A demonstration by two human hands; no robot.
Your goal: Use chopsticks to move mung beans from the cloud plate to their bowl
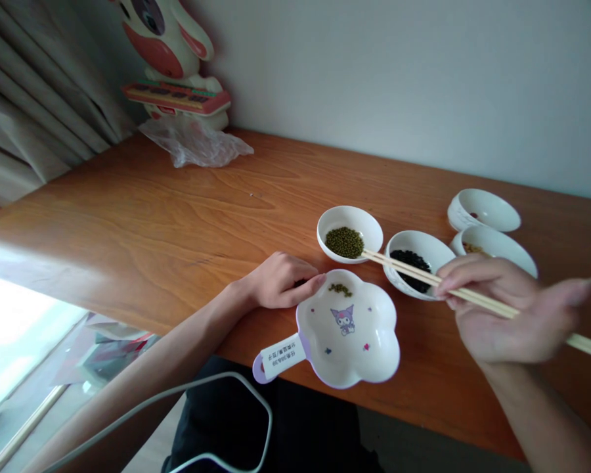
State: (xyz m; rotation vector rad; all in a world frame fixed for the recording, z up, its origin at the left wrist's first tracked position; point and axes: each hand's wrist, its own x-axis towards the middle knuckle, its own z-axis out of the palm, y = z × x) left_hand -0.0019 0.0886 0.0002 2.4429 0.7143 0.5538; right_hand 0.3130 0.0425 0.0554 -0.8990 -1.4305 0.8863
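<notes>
1. Evidently, the right hand has its grip closed around the chopsticks, holding them well back from the tips, probably so they can slant low across the dark-bean bowl.
2. Their tips lie close together at the edge of the green beans in the front-left bowl; whether a bean is caught between them is too small to tell.
3. Beside the flower-shaped dish, the left hand rests on the tabletop, fingers curled and thumb at the rim — likely a brace to keep it from sliding. Whether it pinches that rim, I cannot tell.
4. A small cluster of green beans lies inside the dish, on the side facing their bowl. The dish sits just in front of it, presumably to keep the crossing short, with its labelled handle toward the person.
5. Farther right, the tan-filled bowl and the rear bowl stand behind the right hand — out of the chopsticks' line.
</notes>
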